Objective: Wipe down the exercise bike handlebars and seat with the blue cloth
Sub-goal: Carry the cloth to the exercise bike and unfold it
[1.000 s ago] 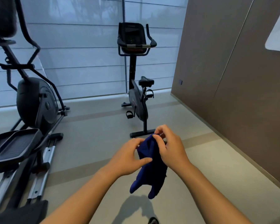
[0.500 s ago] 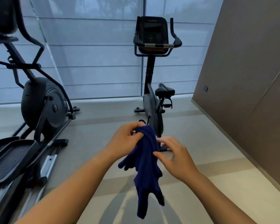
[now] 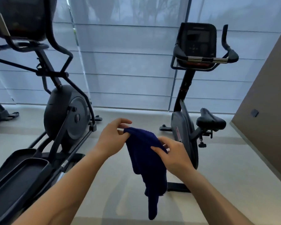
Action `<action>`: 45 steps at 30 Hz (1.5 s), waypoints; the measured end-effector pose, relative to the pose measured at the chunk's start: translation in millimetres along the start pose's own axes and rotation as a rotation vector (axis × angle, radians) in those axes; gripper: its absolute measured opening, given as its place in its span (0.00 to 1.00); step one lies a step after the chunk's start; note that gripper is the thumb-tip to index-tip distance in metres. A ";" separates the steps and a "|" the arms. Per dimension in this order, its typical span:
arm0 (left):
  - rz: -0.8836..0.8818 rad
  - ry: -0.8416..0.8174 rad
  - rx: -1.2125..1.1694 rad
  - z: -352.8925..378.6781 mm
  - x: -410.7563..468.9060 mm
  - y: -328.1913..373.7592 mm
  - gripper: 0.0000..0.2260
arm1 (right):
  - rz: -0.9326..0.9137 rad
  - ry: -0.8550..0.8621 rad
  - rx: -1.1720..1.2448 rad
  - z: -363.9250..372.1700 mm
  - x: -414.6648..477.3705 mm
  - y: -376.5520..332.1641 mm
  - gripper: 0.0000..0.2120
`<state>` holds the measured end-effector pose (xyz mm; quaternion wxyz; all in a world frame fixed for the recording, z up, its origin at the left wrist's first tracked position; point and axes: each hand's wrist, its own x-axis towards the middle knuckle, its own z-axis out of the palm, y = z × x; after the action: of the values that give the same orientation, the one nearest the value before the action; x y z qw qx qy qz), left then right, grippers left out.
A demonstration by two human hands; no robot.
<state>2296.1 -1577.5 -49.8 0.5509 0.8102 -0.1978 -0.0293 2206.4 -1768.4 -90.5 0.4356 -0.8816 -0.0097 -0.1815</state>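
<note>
Blue cloth (image 3: 146, 156) hangs in mid-air, near centre, pinched at its top by left hand (image 3: 111, 140) and gripped lower by right hand (image 3: 173, 153). Exercise bike (image 3: 191, 111) stands beyond, far right, untouched.

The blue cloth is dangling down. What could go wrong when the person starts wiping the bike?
1. The blue cloth is pinched only at its top by the left hand and right hand, so it might slip and fall.
2. Its long hanging tail could snag near the seat post.
3. Bunched like this, it may wipe the handlebars poorly.
</note>
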 end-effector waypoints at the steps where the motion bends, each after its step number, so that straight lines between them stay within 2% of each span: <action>1: 0.015 0.029 0.056 -4.9 22.3 -7.6 0.12 | -0.009 -0.003 -0.016 2.3 24.6 1.5 0.07; 4: 0.132 0.040 0.222 -12.2 87.3 -24.9 0.12 | -0.045 0.047 -0.053 10.2 98.3 8.7 0.08; 7: 0.212 -0.065 0.246 -7.1 143.9 -39.9 0.15 | -0.080 0.163 -0.092 18.2 157.3 18.3 0.08; 10: 0.297 -0.223 0.238 11.2 192.9 -51.3 0.25 | -0.116 0.257 -0.172 26.1 205.7 32.6 0.10; 12: 0.299 -0.265 0.243 30.5 232.8 -59.8 0.30 | -0.131 0.307 -0.232 30.6 241.3 47.3 0.10; 17: 0.315 -0.186 0.263 61.7 357.1 -80.8 0.17 | -0.174 0.372 -0.322 21.4 336.3 109.9 0.12; 23: 0.264 -0.137 0.290 66.5 512.9 -73.2 0.12 | -0.160 0.273 -0.460 10.9 449.9 187.7 0.37; 27: 0.218 -0.092 0.233 67.4 591.0 -72.8 0.10 | -0.199 0.276 -0.502 25.8 525.0 215.6 0.44; 31: 0.193 -0.187 0.103 67.8 647.9 -77.5 0.10 | -0.183 0.263 -0.238 42.0 595.9 231.7 0.40; 33: 0.211 -0.198 0.080 61.7 682.9 -82.3 0.10 | -0.210 0.306 -0.189 40.6 632.7 240.7 0.35; 35: 0.243 -0.177 0.103 52.6 720.4 -90.6 0.11 | -0.252 0.344 -0.210 35.7 667.9 251.0 0.28; 38: 0.275 -0.200 0.153 38.9 780.0 -106.7 0.12 | -0.272 0.314 -0.256 31.0 719.1 267.0 0.19; 45: 0.397 -0.234 0.203 19.3 936.2 -134.8 0.16 | -0.119 0.337 -0.306 22.0 846.0 292.2 0.18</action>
<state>3191.2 -1882.4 -19.6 0.4349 0.7979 -0.4174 0.0058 3054.6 -2052.0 -48.2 0.2810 -0.8925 0.0388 -0.3508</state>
